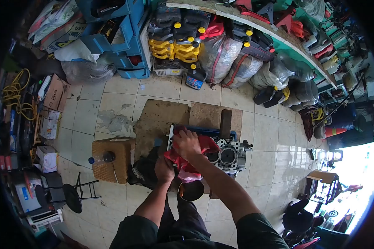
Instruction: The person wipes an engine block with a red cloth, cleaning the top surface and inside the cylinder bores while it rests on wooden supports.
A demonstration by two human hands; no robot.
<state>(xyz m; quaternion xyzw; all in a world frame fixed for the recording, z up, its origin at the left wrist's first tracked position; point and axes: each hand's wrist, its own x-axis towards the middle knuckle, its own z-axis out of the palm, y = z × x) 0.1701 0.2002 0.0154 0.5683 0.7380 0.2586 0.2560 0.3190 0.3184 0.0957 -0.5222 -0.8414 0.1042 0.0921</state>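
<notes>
An engine block (227,156) with round cylinder bores lies on the cardboard in front of me. A crumpled red cloth (207,144) covers its left part. My right hand (188,144) presses down on this cloth, fingers curled into it. Close to the block's near left corner is my left hand (165,169), its fingers bent beside the cloth's edge; what they hold is hidden. Below the cloth, near my legs, sits a round dark pan (192,190). A dark metal bar (225,123) stands out at the far side of the block.
Left of the block is a woven stool (108,170) with a plastic bottle (104,158) on it. Flattened cardboard (162,114) covers floor tiles. Oil jugs (195,79) and filled sacks (220,58) line the back wall; blue bins (131,62) stand beside them.
</notes>
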